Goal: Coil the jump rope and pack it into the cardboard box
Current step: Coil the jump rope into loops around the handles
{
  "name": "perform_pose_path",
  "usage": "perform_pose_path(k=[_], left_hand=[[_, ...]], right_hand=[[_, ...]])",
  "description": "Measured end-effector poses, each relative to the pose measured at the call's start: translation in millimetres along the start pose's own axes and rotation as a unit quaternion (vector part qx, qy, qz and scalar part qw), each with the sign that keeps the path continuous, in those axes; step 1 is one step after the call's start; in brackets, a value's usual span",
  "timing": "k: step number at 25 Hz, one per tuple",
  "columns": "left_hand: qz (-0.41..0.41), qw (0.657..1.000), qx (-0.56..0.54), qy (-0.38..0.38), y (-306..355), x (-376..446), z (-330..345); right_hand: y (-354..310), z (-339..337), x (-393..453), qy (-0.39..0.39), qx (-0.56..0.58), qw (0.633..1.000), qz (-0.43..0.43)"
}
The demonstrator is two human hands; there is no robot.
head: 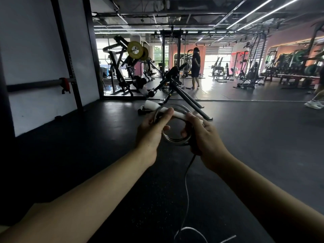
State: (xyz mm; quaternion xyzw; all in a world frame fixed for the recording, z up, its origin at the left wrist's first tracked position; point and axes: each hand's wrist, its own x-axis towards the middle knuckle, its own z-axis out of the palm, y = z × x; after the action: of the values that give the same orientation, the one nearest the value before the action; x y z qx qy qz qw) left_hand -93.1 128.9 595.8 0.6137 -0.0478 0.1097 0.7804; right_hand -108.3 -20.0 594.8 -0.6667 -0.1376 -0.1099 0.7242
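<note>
I hold a jump rope (177, 140) in front of me, wound into a small round coil of several turns. Its white handle (178, 114) lies across the top of the coil between my hands. My left hand (151, 133) grips the coil's left side with fingers over the handle. My right hand (206, 137) grips the coil's right side. A loose tail of the rope (187, 190) hangs down from my right hand and curls on the floor at the bottom. No cardboard box is in view.
I face a gym with a dark rubber floor (87, 146). A black exercise machine (171, 88) stands just beyond my hands. A white wall and rack post (70, 55) are on the left. A person (195, 65) stands far off; another person's shoe (313, 104) is at the right edge.
</note>
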Motion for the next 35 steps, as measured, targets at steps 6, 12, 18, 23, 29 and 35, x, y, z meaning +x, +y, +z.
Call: perform_pose_path(k=[6,12,18,23,29,35], left_hand=[[0.194,0.893,0.376,-0.153,48,22,-38],[0.086,0.793,0.506,-0.326,60,30,-12],[0.080,0.860,0.420,-0.278,42,18,-27],[0.061,0.979,0.133,-0.139,8,8,-9],[-0.047,0.989,-0.089,0.104,-14,4,19],[-0.031,0.995,-0.002,0.099,-32,5,22]], right_hand=[[-22,-16,11,-0.134,-0.190,0.972,-0.039],[-43,-1,33,-0.223,-0.321,0.916,-0.095],[-26,-14,25,-0.191,-0.231,0.954,-0.025],[9,-25,25,-0.121,-0.106,0.986,0.040],[38,3,0,-0.116,0.006,0.991,0.065],[43,31,-7,0.055,0.082,0.995,0.016]])
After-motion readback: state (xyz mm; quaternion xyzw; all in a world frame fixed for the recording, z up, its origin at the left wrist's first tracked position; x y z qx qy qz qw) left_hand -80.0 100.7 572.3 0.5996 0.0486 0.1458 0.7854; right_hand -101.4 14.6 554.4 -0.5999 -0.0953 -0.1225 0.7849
